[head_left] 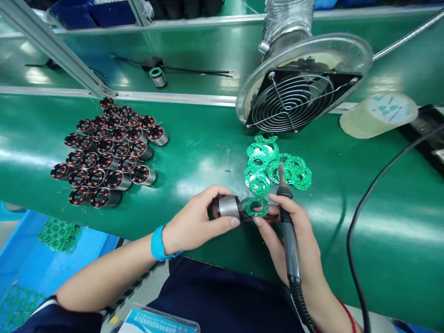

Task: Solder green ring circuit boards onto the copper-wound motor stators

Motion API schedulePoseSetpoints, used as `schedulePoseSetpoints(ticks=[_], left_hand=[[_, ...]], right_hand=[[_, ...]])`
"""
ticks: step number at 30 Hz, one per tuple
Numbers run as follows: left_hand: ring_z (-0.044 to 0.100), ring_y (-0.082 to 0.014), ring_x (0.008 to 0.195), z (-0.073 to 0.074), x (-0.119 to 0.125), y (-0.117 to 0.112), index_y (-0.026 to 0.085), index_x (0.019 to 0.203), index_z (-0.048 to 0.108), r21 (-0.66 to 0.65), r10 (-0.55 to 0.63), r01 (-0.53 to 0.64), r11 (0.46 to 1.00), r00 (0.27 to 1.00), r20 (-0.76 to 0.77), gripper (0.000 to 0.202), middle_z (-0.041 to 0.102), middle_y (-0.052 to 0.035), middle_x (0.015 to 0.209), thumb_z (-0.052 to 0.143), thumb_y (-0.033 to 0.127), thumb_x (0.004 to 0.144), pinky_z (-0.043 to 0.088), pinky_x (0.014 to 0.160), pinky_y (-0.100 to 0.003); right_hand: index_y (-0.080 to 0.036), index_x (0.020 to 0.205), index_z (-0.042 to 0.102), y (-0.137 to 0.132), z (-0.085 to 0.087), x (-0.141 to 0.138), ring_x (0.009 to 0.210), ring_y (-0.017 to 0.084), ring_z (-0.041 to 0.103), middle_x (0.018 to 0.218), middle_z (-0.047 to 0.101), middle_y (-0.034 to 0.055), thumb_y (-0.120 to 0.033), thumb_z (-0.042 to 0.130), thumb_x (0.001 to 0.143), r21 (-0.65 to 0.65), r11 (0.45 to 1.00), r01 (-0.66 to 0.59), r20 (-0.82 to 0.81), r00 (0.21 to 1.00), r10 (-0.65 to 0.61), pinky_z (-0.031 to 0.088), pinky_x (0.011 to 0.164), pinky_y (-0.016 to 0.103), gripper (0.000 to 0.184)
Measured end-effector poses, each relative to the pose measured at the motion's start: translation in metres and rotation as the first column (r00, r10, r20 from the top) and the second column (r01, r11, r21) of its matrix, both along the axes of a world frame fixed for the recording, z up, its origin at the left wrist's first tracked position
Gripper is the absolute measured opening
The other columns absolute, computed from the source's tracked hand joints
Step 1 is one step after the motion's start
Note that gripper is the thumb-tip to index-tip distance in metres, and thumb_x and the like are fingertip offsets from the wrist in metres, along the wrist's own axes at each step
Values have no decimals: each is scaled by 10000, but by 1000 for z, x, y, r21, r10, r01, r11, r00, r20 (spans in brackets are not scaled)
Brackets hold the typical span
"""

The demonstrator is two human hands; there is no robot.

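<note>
My left hand (201,215) is wrapped round a motor stator (229,206), a silver cylinder lying on its side with its end turned to the right. Right beside that end, my right hand (294,236) pinches a green ring-shaped circuit board (262,209) between thumb and fingers. Whether board and stator touch, I cannot tell. The same hand also carries a soldering iron (289,236), its tip pointing away from me over a loose pile of green ring boards (259,162).
Rows of stators (118,180) with copper windings stand at the left. A fume extractor fan (287,101) hangs behind the boards, near a roll of tape (378,113). The iron's black cable (354,231) loops at right. Lower left, a blue bin (26,249) holds more boards.
</note>
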State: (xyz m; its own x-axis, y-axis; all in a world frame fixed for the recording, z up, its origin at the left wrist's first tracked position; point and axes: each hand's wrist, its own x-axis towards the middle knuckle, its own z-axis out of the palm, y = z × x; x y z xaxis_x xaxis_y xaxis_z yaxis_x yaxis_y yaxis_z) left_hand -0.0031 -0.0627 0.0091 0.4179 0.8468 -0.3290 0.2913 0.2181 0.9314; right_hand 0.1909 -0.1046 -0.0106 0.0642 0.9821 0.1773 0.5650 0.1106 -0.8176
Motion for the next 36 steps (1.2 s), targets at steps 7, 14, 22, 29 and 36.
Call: schedulePoseSetpoints(ticks=[7,14,22,29,36], left_hand=[[531,-264,1179,-15,16,-11,212,1250,294,99,-18,14,995,999,44,603,547,-127,1251,630,160,752,420,1014,-475],[528,-239,1183,-9,-9,2,171,1258,384,288,-68,119,950,981,-183,521,566,-129,1245,487,42,765,423,1023,-451],[540,-121,730,3,-11,24,179,788,570,238,-118,156,959,979,-166,107,591,16,782,514,130,865,445,689,-255],[471,-88,610,4,0,29,160,742,587,31,-73,74,997,997,-34,78,533,53,646,632,130,797,401,592,-211],[481,-91,634,4,2,27,147,747,585,-116,27,-22,993,999,36,67,546,41,659,602,144,812,408,623,-221]], right_hand=[[-274,1151,521,16,7,3,719,150,693,804,675,-13,-291,605,876,-74,995,-73,-296,954,48,569,675,283,289],[-223,1240,499,14,3,-7,773,209,638,923,675,64,-312,577,904,228,962,-152,313,947,76,513,659,329,356],[-221,1251,513,16,-2,-10,821,243,669,918,710,72,-316,483,959,150,920,-363,445,855,265,529,725,378,308],[-236,1349,453,31,0,-2,979,252,669,1117,699,105,-254,509,941,123,886,-447,381,845,374,532,836,426,413],[-242,1325,479,25,10,-7,1023,239,674,1075,733,76,-121,544,892,294,830,-474,407,848,340,514,868,428,454]])
